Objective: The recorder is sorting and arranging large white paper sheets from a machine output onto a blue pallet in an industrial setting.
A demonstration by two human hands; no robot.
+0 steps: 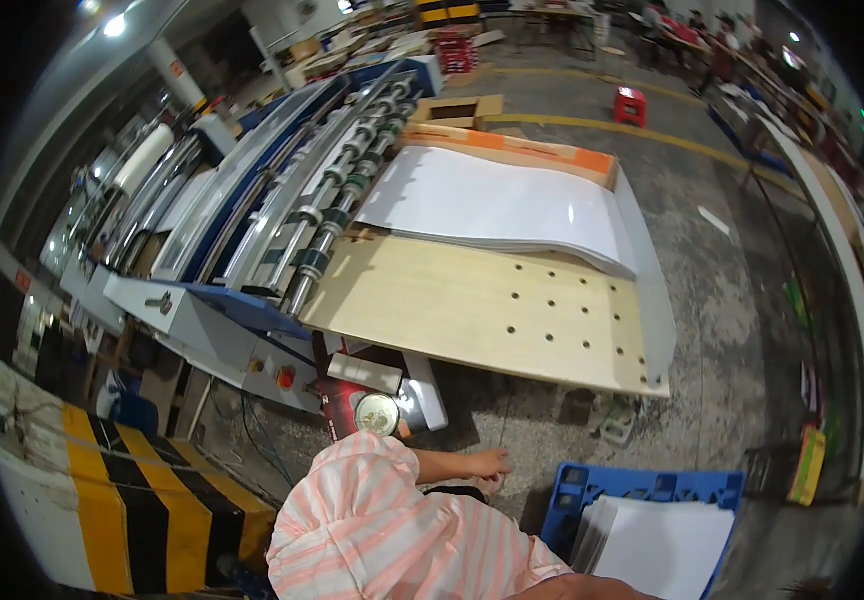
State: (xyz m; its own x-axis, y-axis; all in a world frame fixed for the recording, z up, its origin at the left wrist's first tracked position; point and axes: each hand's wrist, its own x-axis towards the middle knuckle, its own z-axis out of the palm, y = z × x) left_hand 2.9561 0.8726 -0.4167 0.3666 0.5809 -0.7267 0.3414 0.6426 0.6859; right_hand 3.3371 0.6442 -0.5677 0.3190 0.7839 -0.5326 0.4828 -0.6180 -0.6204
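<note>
My left hand (487,465) reaches out of a pink-and-white striped sleeve (372,520) low in the picture. It hangs over the concrete floor with the fingers loosely apart and nothing in them. Nearest to it are a round tin with a pale lid (377,413) on the left and a blue plastic pallet (652,488) carrying a stack of white sheets (657,545) on the right. My right hand is out of sight; only a strip of skin shows at the bottom edge.
A wooden feed board with drilled holes (482,310) bears a curved stack of white sheets (492,200) beside a long roller machine (322,190). A yellow-and-black striped barrier (142,500) stands lower left. Farther off are a cardboard box (457,110), a red stool (630,105) and seated people.
</note>
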